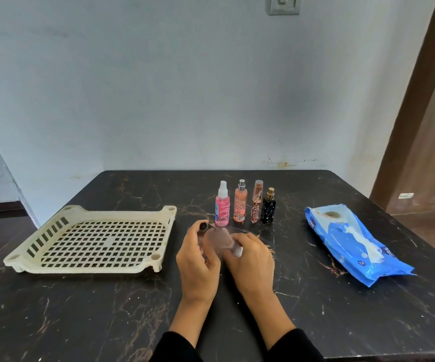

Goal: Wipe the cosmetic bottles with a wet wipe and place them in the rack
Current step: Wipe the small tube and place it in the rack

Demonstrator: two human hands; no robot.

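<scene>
My left hand [198, 259] grips a pale pink bottle [216, 239] with a dark cap [203, 226], tilted above the table's middle. My right hand [250, 259] presses a white wet wipe [238, 250] against the bottle's lower end. Behind the hands stand a pink spray bottle [222, 205], an orange bottle [240, 202], a slim rose bottle [256, 201] and a small black bottle [269, 206] in a row. The cream rack [41, 265] lies to the left with nothing in it.
A blue wet-wipe pack [341, 231] lies on the right with a wipe sticking out of its opening. The dark marble table [80, 322] ends against a pale wall; a brown door frame [420, 100] is at the far right.
</scene>
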